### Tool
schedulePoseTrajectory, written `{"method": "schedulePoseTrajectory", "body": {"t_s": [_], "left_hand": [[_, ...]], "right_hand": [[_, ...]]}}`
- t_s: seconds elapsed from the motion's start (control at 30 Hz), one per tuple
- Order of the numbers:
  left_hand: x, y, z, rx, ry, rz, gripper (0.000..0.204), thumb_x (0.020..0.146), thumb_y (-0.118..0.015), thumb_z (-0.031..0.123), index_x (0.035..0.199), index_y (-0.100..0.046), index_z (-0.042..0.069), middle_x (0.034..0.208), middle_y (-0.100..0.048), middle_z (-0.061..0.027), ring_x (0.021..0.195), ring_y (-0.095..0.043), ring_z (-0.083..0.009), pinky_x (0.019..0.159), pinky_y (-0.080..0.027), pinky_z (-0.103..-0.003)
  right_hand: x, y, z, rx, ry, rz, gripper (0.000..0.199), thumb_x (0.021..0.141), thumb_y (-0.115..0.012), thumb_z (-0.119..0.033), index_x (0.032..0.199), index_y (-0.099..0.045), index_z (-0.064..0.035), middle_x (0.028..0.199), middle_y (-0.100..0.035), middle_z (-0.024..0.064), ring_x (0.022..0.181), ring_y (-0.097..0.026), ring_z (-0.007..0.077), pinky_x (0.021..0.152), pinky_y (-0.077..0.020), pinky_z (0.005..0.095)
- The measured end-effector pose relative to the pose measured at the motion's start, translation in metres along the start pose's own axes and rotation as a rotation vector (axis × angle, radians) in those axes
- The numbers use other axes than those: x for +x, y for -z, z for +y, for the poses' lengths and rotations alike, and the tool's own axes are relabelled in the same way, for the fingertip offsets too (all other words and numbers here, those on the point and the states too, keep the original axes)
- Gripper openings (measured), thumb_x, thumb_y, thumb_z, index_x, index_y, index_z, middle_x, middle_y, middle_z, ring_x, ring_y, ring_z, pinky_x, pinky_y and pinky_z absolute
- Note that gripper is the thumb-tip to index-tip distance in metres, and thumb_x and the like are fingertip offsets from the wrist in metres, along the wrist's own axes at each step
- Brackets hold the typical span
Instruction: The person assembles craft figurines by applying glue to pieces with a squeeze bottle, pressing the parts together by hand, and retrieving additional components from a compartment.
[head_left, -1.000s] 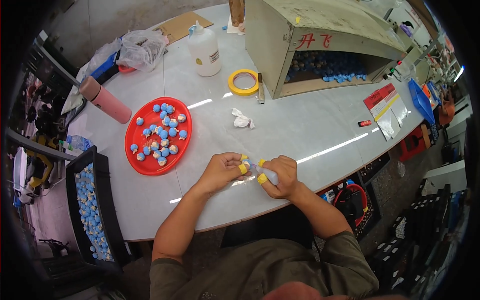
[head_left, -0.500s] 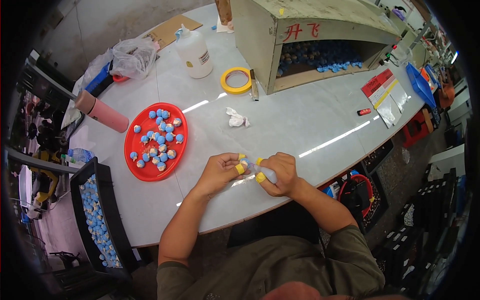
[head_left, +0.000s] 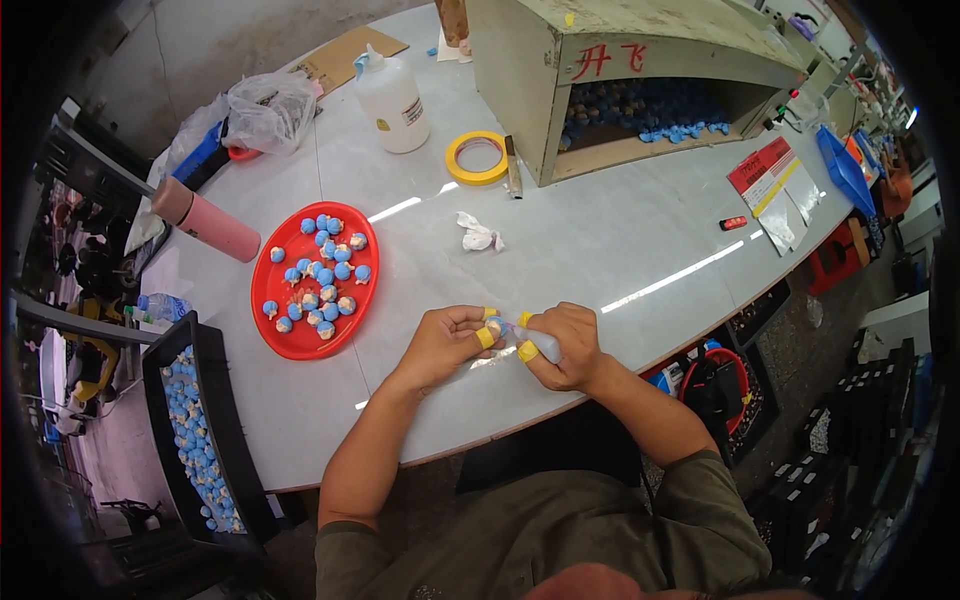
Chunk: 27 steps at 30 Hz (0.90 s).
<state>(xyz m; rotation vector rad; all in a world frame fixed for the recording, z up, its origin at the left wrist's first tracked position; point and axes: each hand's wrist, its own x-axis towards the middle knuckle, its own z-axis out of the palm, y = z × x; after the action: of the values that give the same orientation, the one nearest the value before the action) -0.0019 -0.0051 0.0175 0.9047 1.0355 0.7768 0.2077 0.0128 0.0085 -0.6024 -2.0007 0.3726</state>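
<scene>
Yellow tape wraps some fingertips on both hands. Between thumb and fingers of my left hand is a small blue ball, partly covered by the fingertips. My right hand is closed around a small translucent squeeze bottle, its tip pointed at the ball; I cannot tell whether they touch. To the left lies a round red plate bearing several blue balls with cream-coloured parts. A crumpled white tissue lies beyond my hands.
A black tray of similar balls stands at the table's left edge. Behind are a pink flask, a large white bottle, yellow tape and a metal box holding blue pieces. A red lighter-like object lies right.
Both hands keep their hold on the ball and the squeeze bottle, with only a tiny shift. The whole view has moved slightly.
</scene>
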Motion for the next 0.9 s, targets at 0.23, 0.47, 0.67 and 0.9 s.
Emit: {"method": "schedulePoseTrajectory", "body": {"t_s": [0.23, 0.47, 0.67, 0.9], "left_hand": [[0.0003, 0.0003, -0.0036, -0.009, -0.015, 0.008, 0.031, 0.087, -0.066, 0.012, 0.112, -0.058, -0.005, 0.097, -0.067, -0.0108, 0.089, -0.067, -0.0160, 0.070, -0.052, -0.021], [0.0005, -0.0010, -0.0037, -0.024, -0.016, 0.017, 0.031, 0.087, -0.066, 0.012, 0.112, -0.058, -0.005, 0.098, -0.066, -0.0103, 0.089, -0.066, -0.0158, 0.069, -0.052, -0.021], [0.0017, 0.0012, -0.0042, -0.025, -0.018, 0.023, 0.031, 0.087, -0.066, 0.012, 0.112, -0.058, -0.005, 0.099, -0.066, -0.0102, 0.089, -0.066, -0.0162, 0.069, -0.052, -0.021], [-0.0005, 0.0036, 0.0037, -0.066, 0.032, 0.037, 0.029, 0.087, -0.066, 0.011, 0.111, -0.059, -0.002, 0.099, -0.066, -0.0089, 0.088, -0.067, -0.0166, 0.069, -0.053, -0.021]], "right_hand": [[0.0019, -0.0004, -0.0018, -0.002, 0.003, 0.015, 0.021, 0.064, -0.068, -0.006, 0.083, -0.061, -0.0001, 0.071, -0.063, 0.0100, 0.053, -0.057, 0.0246, 0.049, -0.0421, 0.0319], [0.0008, 0.0001, -0.0015, -0.007, -0.002, 0.013, 0.021, 0.065, -0.068, -0.007, 0.083, -0.060, -0.0004, 0.072, -0.063, 0.0100, 0.053, -0.057, 0.0246, 0.050, -0.0427, 0.0318], [0.0041, 0.0011, -0.0038, 0.008, 0.010, 0.021, 0.020, 0.065, -0.068, -0.005, 0.083, -0.060, -0.0003, 0.070, -0.062, 0.0096, 0.052, -0.057, 0.0250, 0.050, -0.0428, 0.0314], [-0.0026, 0.0038, -0.0005, 0.176, -0.131, 0.208, 0.019, 0.070, -0.066, -0.003, 0.087, -0.058, 0.0022, 0.070, -0.061, 0.0118, 0.055, -0.057, 0.0214, 0.052, -0.0439, 0.0290]]}}
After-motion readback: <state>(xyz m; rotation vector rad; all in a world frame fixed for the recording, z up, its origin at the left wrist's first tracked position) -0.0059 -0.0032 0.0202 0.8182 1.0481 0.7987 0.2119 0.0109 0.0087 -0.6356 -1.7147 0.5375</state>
